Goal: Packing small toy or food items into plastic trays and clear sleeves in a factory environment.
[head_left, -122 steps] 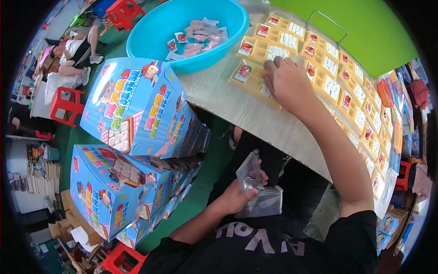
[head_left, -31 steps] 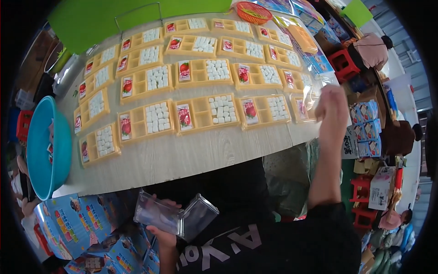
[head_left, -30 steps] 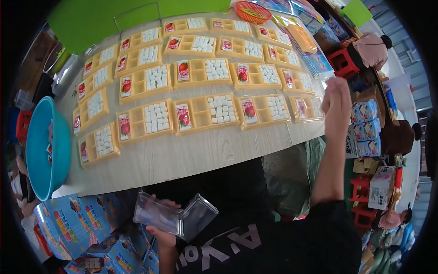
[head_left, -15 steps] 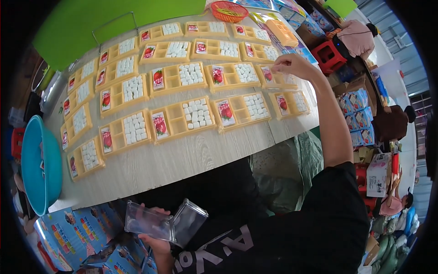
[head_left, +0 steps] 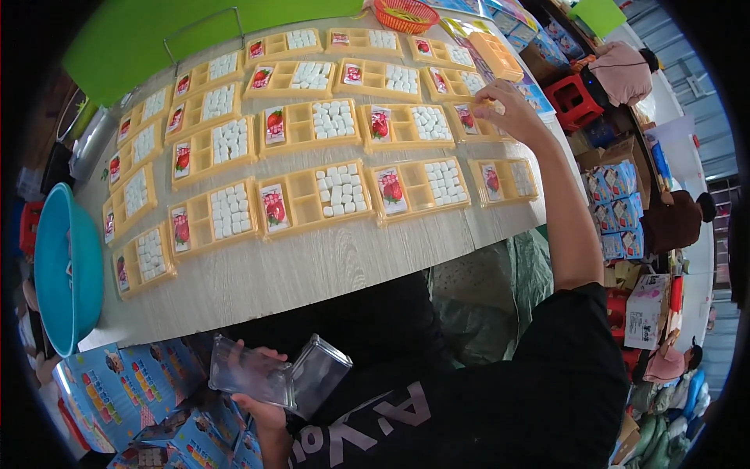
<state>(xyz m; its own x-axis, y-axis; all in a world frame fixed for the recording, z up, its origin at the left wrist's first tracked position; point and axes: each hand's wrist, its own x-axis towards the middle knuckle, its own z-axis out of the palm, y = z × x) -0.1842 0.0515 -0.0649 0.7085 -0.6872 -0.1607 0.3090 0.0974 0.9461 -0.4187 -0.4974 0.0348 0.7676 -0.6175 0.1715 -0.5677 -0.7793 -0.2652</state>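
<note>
My left hand, low in front of my body, grips clear plastic covers; two overlapping shapes show at an angle. Over the table's right side, my right hand has bent fingers, drawn together above a cream compartment tray. Whatever those fingers hold, if anything, is too small or see-through to make out, and the hand hides part of that tray. Similar trays stand in rows, each with a strawberry-printed packet at one end and white marshmallow-like pieces in a large compartment. Smaller compartments between them look bare.
A teal basin stands at the table's left edge. A red basket and a stack of orange-cream trays sit at the far side. Blue printed cartons lie lower left. Other people work at right near a red stool.
The view has shifted slightly, moving the trays a little in the picture. My right hand stays over the same tray, and my left hand keeps hold of the clear covers.
</note>
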